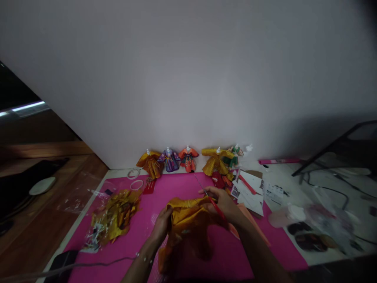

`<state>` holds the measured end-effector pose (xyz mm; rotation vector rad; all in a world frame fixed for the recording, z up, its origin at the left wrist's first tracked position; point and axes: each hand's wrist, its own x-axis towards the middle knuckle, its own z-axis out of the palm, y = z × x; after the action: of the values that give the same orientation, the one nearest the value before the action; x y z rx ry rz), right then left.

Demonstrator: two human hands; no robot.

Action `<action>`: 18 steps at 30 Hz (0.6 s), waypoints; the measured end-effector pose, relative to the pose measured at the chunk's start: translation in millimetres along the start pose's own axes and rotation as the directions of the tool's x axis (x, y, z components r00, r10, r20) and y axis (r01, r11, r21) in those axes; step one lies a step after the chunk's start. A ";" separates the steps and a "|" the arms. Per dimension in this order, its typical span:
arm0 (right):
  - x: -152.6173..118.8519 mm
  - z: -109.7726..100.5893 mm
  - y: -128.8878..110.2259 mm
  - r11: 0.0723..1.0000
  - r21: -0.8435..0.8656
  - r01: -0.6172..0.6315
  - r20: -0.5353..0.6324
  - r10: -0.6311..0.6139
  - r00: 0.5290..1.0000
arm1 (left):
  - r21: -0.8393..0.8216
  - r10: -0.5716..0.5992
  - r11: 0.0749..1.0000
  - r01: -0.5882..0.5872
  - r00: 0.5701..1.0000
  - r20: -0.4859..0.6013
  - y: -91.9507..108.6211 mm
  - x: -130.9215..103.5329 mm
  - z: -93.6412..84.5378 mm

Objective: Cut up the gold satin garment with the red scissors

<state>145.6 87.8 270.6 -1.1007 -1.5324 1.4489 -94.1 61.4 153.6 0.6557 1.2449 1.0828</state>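
Over pink mat [141, 220], 6 o'clock | gold cloth [188, 218], long way drooping to 7 | left fingers [166, 213] pinch its 11 o'clock edge | right fingers [212, 192], by its 1 o'clock, grip red scissors [217, 209], tip to 11

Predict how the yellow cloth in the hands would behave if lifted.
The yellow cloth would probably flop, since it droops in loose folds from the left hand. Its faint sheen suggests it may be somewhat slippery.
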 end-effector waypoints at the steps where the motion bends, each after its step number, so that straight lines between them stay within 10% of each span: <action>1: 1.6 -0.4 1.7 1.000 -0.001 0.001 -0.007 -0.001 1.000 | -0.004 -0.012 1.000 0.013 1.000 0.023 3.7 -1.1 0.4; 6: 7.4 -3.3 7.3 1.000 -0.019 0.006 -0.058 -0.007 0.998 | 0.052 -0.081 0.996 0.070 0.961 0.265 26.9 -18.0 0.4; 13: 5.5 -11.8 1.5 1.000 -0.022 0.007 -0.087 -0.009 0.996 | 0.244 -0.192 0.968 0.051 0.777 0.600 58.0 -44.4 4.5; 18: 1.1 -21.1 -6.2 0.998 -0.053 -0.021 -0.058 0.018 0.998 | 0.308 -0.210 0.950 0.051 0.834 0.510 55.3 -43.1 7.2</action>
<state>164.3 96.4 278.4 -1.1817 -1.5315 1.3840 -101.4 44.8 221.7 0.9995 0.9331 0.5417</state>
